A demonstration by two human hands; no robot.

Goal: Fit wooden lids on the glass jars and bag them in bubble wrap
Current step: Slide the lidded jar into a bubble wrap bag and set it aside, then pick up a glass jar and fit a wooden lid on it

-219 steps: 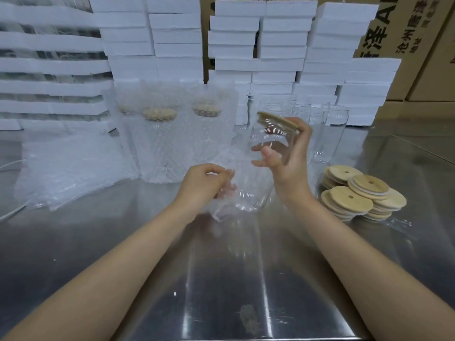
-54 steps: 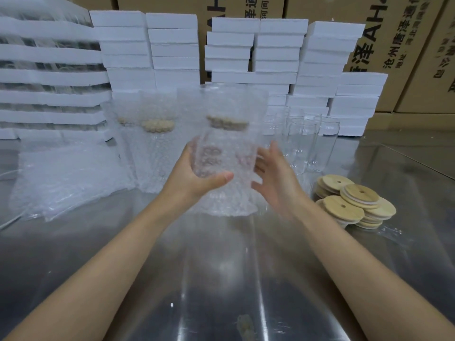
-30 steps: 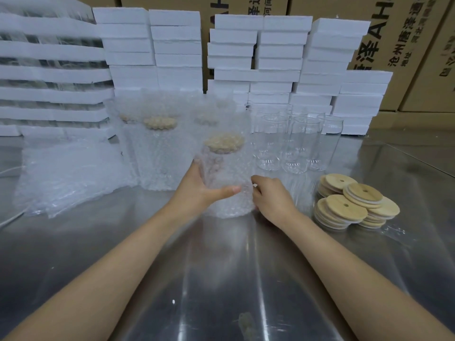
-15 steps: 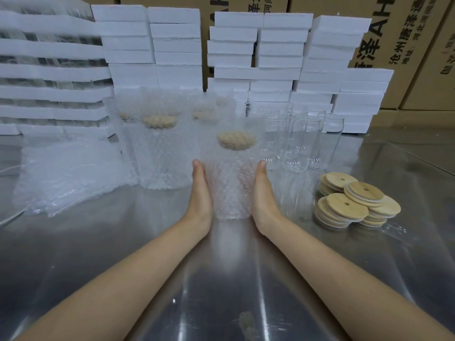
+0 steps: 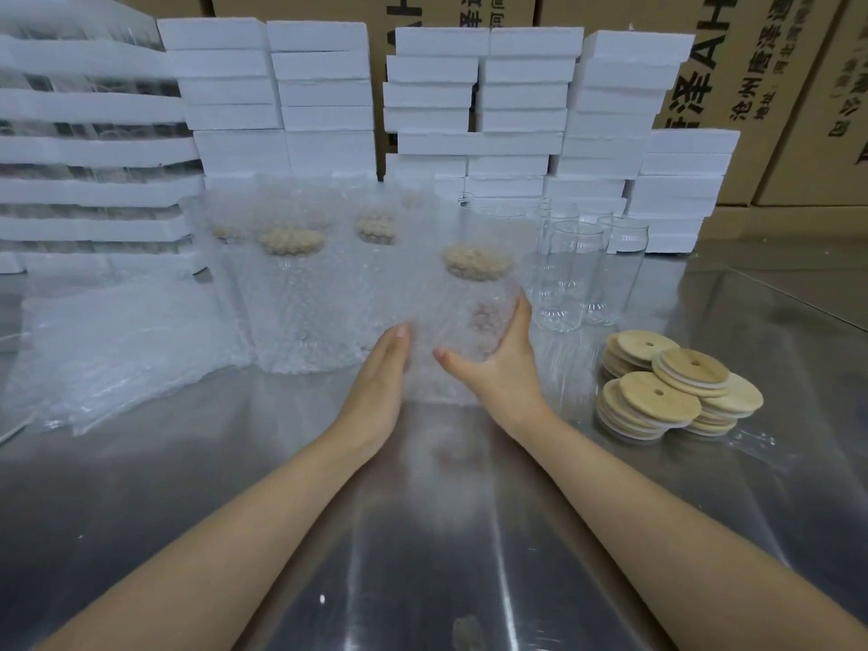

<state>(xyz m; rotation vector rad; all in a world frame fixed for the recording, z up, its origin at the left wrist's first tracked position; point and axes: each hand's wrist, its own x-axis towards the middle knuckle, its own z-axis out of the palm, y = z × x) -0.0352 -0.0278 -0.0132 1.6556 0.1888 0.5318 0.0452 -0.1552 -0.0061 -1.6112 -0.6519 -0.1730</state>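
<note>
The step in hand looks like setting the bagged jar (image 5: pixel 462 303) down upright beside the finished bagged jars (image 5: pixel 291 303) at the back of the steel table (image 5: pixel 422 533). It appears to rest on the table, just right of that row and just left of the bare glass jars (image 5: pixel 570 274). Its wooden lid (image 5: pixel 476 263) shows through the bubble wrap near the top.

To do this well, the person should probably seat the base flat before letting go, since loose wrap under it could make the tall jar rock. Any slide to the left should be gentle, so that it knocks neither the row nor the bare glass.

The left hand (image 5: pixel 378 373) lies flat against the bag's left side, fingers straight and together, pointing away from the person. The right hand (image 5: pixel 505 368) cups the right side. Its thumb stretches across the front of the bag, and its fingers curl round the far side, dimly visible through the wrap. Both forearms reach forward low over the table and converge on the jar. The spare wooden lids (image 5: pixel 657 392) lie stacked off to the right.
</note>
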